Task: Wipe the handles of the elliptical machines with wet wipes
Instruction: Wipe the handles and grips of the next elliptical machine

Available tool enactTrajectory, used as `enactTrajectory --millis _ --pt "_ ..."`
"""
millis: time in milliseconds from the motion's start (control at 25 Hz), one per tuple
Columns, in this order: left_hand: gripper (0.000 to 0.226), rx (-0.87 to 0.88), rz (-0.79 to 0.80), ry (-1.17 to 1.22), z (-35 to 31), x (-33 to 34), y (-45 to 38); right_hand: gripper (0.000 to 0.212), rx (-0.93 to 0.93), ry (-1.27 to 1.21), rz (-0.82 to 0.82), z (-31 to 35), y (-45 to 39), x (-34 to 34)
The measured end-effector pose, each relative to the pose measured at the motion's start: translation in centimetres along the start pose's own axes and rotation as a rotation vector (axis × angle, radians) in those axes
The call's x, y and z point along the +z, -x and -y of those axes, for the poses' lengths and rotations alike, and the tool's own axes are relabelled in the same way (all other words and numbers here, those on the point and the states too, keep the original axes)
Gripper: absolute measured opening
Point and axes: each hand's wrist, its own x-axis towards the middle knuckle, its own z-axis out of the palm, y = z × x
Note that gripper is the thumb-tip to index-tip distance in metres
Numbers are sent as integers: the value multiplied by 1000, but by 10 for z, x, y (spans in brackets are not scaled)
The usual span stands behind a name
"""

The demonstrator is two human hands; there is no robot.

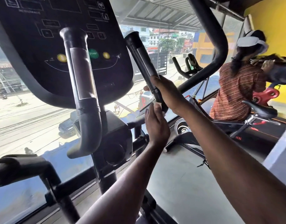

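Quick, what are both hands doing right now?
Left hand: open, fingers straight, touching a white wipe low on the right handle.
Right hand: gripping that handle.

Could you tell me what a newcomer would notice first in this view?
Centre frame, the right hand grips the elliptical's right handle, with the left hand open just below it. The dark console fills the upper left, and another person works at far right.

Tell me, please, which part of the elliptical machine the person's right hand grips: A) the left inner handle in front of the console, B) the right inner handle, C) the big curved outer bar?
B: the right hand curls round the lower part of the right inner handle, while the left inner handle stands untouched.
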Motion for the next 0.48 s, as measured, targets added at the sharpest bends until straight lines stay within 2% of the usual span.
enactTrajectory --millis 120,200,280,400,480 --pt "37 41 32 -69 37 -10 -1 63 -53 -38 -111 -9 0 10" --pt "34 -82 36 -105 60 -19 -13 59 -83 -62 -224 -16 2 14" --pt "31 -168 29 -107 60 -22 -19 56 -104 -60 -260 -18 2 18" --pt "32 -64 16 38 15 -4 -3 57 -122 -53 -285 -22 0 18" --pt "34 3 -31 51 4 4 6 55 -118 -67 -301 -24 0 19"
